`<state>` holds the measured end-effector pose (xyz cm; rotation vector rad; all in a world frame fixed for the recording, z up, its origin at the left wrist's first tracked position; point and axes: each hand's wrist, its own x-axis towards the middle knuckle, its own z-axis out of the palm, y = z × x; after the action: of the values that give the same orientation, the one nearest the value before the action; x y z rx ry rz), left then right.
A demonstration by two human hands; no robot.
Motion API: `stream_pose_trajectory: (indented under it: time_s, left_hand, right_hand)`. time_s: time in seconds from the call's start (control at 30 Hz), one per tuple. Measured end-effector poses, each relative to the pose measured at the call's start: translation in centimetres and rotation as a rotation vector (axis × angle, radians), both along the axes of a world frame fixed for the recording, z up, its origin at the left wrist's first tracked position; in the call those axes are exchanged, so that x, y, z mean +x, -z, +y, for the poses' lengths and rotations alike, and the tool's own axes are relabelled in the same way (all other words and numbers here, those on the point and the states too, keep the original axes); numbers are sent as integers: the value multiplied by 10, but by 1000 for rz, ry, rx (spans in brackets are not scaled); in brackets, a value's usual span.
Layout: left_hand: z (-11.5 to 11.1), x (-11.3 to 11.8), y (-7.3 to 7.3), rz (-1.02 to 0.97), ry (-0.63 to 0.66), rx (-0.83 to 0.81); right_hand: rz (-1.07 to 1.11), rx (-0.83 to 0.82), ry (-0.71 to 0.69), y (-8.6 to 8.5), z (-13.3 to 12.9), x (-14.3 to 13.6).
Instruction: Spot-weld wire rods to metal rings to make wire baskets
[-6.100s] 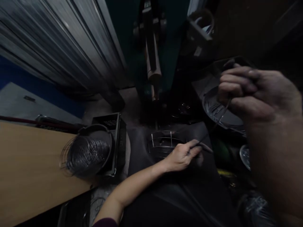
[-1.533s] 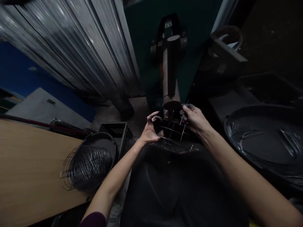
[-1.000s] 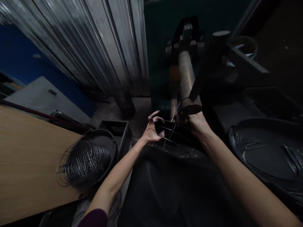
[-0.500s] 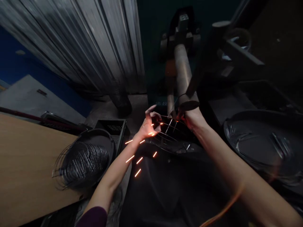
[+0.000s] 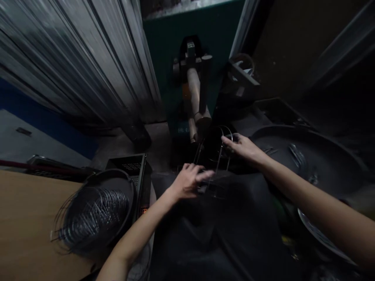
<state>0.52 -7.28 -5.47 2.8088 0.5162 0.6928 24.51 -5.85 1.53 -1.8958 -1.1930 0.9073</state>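
Note:
A thin wire frame (image 5: 219, 159), with curved rings joined by straight rods, hangs just below and in front of the welding machine's electrode arms (image 5: 202, 119). My right hand (image 5: 241, 148) pinches its upper right ring between thumb and fingers. At the frame's lower left side is my left hand (image 5: 187, 181), somewhat blurred, its fingers apart and one stretched out to the right. Whether that hand touches the wire I cannot tell. Part of the frame is lost against the dark apron (image 5: 234, 230) over my lap.
To the left, a round tub (image 5: 131, 187) holds many bent wire rings (image 5: 96, 214), beside a black plastic crate (image 5: 140, 160). A wide dark basin (image 5: 322, 156) with small metal rods lies right. Corrugated metal sheeting (image 5: 117, 50) stands behind.
The frame has come away from the electrodes toward me, and the orange sparks are gone. My right hand has emerged from behind the arm; the left has come lower. The view has shifted.

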Motion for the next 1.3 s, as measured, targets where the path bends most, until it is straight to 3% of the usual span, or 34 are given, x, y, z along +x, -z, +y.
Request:
stream_pose_trajectory:
  time_s: [0.07, 0.13, 0.2, 0.3, 0.33, 0.4, 0.53, 0.6, 0.7, 0.77, 0.87, 0.97, 1.1, 1.2, 1.3]
  left_hand:
    - [-37, 5, -14, 135, 133, 87]
    - [-57, 4, -26, 32, 215, 88]
    - [-54, -4, -33, -231, 79, -46]
    - [-31, -19, -29, -519, -329, -373]
    - [-25, -23, -27, -537, -382, -489]
    - [-25, -27, -24, -552, -347, -728]
    - [-58, -2, -29, -621, -303, -1165]
    - [-73, 23, -34, -632, -301, -1285]
    - [-75, 53, -36, -668, -236, -1434]
    - [-69, 59, -32, -704, -212, -1526]
    - [-58, 45, -24, -698, -244, -1556]
    - [-56, 25, -20, -580, -262, -1455]
    - [-53, 17, -25, -395, -203, -1311]
    - [-43, 19, -27, -407, -187, -1279]
    - [-31, 19, -27, -380, -87, -1358]
  right_hand:
    - [-269, -37, -43, 0, -38, 15]
    - [-433, -19, -113, -3, -73, 27]
    - [-491, 69, -195, -8, -99, 35]
    - [-522, 201, -292, -9, -112, 40]
    - [-523, 225, -326, -5, -108, 40]
    - [-500, 242, -393, 9, -90, 38]
    - [-330, 169, -466, 54, -27, 26]
    - [-252, 77, -484, 77, 1, 17]
    - [-225, -64, -511, 99, 26, 8]
    - [-215, -102, -524, 108, 30, 7]
    - [-129, -131, -514, 114, 30, 11]
    - [-97, -162, -474, 112, 31, 12]
    - [-391, -129, -389, 92, 12, 11]
    - [-476, -9, -333, 69, -35, 10]
    - [-131, -10, -562, 50, -93, -8]
